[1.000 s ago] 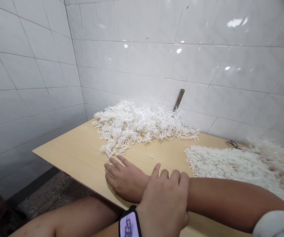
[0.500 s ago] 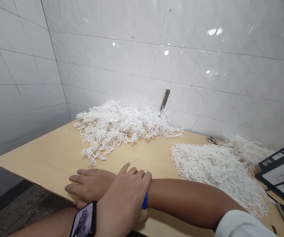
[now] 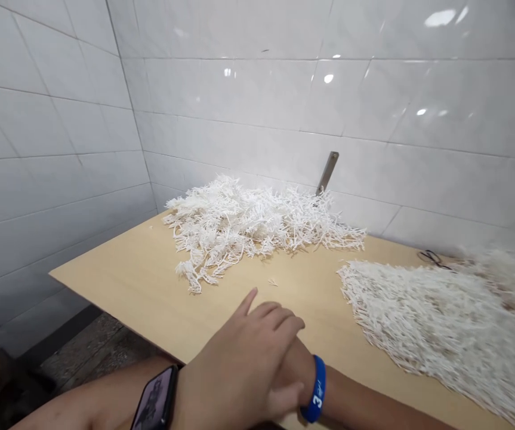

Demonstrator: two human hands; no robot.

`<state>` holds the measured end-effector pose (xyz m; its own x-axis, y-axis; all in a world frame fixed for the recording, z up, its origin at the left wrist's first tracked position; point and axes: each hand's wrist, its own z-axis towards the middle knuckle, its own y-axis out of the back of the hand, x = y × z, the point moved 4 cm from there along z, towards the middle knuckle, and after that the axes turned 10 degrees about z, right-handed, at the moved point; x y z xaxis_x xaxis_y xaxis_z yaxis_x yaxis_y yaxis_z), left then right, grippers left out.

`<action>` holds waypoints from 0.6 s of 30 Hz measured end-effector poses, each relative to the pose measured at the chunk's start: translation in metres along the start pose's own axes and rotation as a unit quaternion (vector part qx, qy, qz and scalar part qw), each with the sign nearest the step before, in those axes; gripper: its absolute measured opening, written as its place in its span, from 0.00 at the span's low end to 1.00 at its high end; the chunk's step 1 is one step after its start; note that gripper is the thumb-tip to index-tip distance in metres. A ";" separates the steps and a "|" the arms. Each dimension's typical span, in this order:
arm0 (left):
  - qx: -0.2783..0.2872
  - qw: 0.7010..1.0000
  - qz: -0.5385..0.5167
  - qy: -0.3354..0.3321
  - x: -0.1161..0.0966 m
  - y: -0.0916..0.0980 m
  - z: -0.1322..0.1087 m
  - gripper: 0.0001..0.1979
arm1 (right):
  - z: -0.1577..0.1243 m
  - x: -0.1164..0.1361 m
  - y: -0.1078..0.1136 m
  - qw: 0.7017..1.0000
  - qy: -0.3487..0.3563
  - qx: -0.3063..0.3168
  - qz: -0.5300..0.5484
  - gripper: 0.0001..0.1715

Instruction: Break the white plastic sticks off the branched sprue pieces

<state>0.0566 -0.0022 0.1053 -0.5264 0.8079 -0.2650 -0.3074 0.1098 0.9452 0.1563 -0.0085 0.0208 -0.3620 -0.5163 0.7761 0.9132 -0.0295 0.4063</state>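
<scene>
My left hand, with a dark smartwatch on its wrist, lies across the back of my right hand. Its fingers curl over that hand and its thumb comes round the near side. Most of my right hand, its fingers included, is hidden underneath. A blue wristband circles my right wrist. Both hands are over the near edge of the tan tabletop. Beyond them are a few loose white strands and a heap of tangled white strands.
A flatter bed of short white strands spreads on the right, with another pile behind it. A thin dark cord lies near the wall. One metal strip leans against the white tiles. Dark floor shows at left.
My right hand has drawn back to the right, beneath my left hand, which now covers it instead of the wrist. The wristband is more exposed. The view has shifted left; the dark green box has left it.
</scene>
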 end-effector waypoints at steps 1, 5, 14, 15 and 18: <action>-0.031 0.999 -0.003 0.021 0.016 0.003 -0.001 0.18 | 0.003 -0.001 0.000 0.999 0.018 0.043 -0.016 0.13; -0.173 0.959 0.063 0.218 0.097 0.016 -0.017 0.12 | 0.012 -0.009 0.000 0.980 0.041 0.167 -0.100 0.13; -0.112 0.945 0.054 0.303 0.168 -0.024 -0.040 0.19 | 0.014 -0.021 0.004 0.975 -0.024 0.219 -0.037 0.11; -0.115 0.941 0.043 0.314 0.170 -0.025 -0.040 0.18 | 0.014 -0.022 0.005 0.973 -0.032 0.224 -0.037 0.11; -0.123 0.935 -0.002 0.333 0.169 -0.021 -0.037 0.14 | 0.015 -0.023 0.006 0.971 -0.045 0.231 -0.033 0.11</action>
<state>-0.0552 0.1111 0.0340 -0.8759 0.2600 -0.4065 -0.4412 -0.0902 0.8929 0.1669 0.0157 0.0124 -0.4508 -0.4493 0.7713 0.7136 0.3377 0.6138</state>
